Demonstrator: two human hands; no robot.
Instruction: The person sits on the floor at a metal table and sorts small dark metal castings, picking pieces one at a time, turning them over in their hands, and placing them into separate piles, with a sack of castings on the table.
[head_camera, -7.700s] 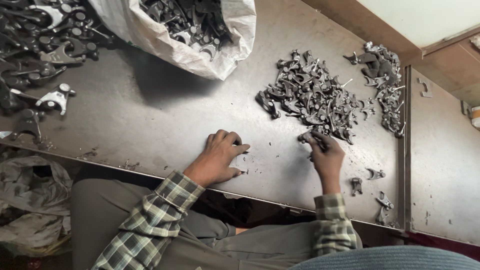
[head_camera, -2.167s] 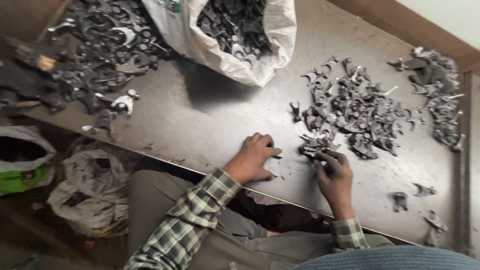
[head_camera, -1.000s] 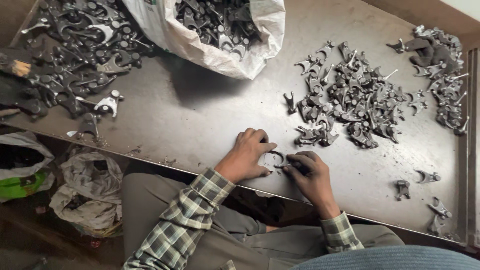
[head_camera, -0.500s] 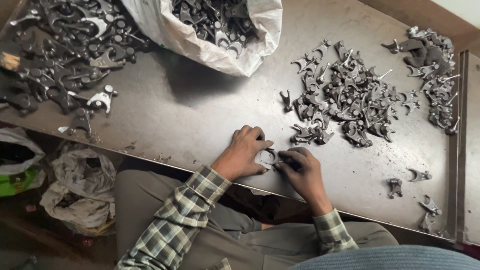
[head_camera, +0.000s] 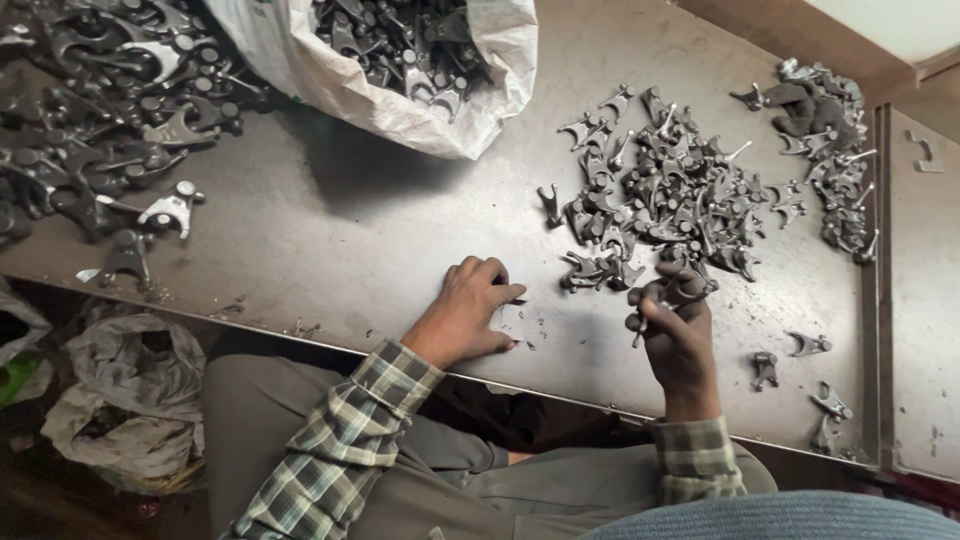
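Observation:
My left hand (head_camera: 468, 312) rests on the dark metal table (head_camera: 350, 250) near its front edge, fingers curled, with a small dark item at its fingertips that I cannot make out. My right hand (head_camera: 678, 335) is lifted just off the table and closed on a small dark metal forked part (head_camera: 672, 291). It is at the near edge of a loose pile of similar metal parts (head_camera: 670, 195) spread over the middle right of the table.
A white woven sack (head_camera: 400, 60) full of the same parts lies open at the top. Larger dark metal pieces (head_camera: 100, 130) heap at the top left. A smaller heap (head_camera: 820, 140) sits top right, a few single parts (head_camera: 800, 360) near the right edge. Crumpled bags (head_camera: 120, 390) lie under the table.
My right hand has moved right, away from my left hand, to the near edge of the pile and lifted a metal part. My left hand stays on the table.

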